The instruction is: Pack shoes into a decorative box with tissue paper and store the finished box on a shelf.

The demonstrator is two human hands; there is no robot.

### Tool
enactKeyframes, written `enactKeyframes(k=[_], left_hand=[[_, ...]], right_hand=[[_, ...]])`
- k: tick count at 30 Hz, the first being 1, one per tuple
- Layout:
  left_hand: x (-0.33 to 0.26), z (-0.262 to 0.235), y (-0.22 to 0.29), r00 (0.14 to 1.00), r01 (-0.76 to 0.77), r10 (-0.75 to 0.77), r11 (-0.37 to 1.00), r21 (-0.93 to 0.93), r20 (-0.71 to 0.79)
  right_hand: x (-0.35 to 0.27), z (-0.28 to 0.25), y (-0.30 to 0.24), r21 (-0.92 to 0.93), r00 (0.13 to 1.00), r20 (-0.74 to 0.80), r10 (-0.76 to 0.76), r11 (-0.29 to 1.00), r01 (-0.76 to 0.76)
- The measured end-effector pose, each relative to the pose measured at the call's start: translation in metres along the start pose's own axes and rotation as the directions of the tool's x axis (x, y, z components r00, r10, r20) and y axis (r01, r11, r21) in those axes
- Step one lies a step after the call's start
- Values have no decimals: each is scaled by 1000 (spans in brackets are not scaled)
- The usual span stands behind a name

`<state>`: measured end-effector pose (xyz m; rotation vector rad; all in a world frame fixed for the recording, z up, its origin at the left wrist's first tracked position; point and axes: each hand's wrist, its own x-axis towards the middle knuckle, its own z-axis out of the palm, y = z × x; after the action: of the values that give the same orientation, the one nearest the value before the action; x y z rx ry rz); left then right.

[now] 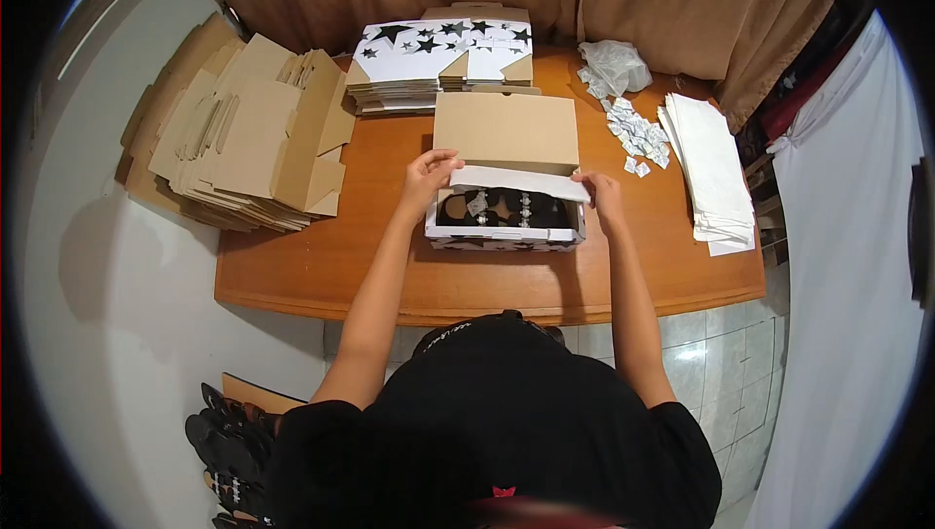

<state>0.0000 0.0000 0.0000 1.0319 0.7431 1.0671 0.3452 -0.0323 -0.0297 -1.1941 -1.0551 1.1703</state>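
Note:
An open shoe box (506,240) with a white, star-printed outside stands in front of me on the table, its plain brown lid (506,130) raised at the back. Inside lie black sandals (550,212) with pale bead-like trim. A small white packet (476,206) rests on them at the left. Across the rear of the opening stretches a folded white paper sheet (518,181). My left hand (429,178) pinches its left end; my right hand (603,200) pinches the right end. The paper covers the back part of the sandals.
Flattened brown boxes (243,139) are stacked at the left, star-printed ones (438,56) behind. At the right lie scattered small white packets (638,132), a clear plastic bag (616,67) and a stack of white paper (703,169). More sandals (229,441) stand at lower left.

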Motion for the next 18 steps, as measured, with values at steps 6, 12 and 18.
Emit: enactKeyframes(k=[6, 12, 18], left_hand=[[-16, 20, -1, 983, -1, 60, 947, 323, -175], [-27, 18, -4, 979, -35, 106, 929, 369, -174], [-48, 18, 5, 994, -63, 106, 640, 766, -7]], right_hand=[[-30, 25, -40, -200, 957, -128, 259, 939, -281], [-32, 23, -14, -285, 988, -154, 20, 956, -64], [-56, 39, -20, -466, 983, -161, 90, 871, -156]])
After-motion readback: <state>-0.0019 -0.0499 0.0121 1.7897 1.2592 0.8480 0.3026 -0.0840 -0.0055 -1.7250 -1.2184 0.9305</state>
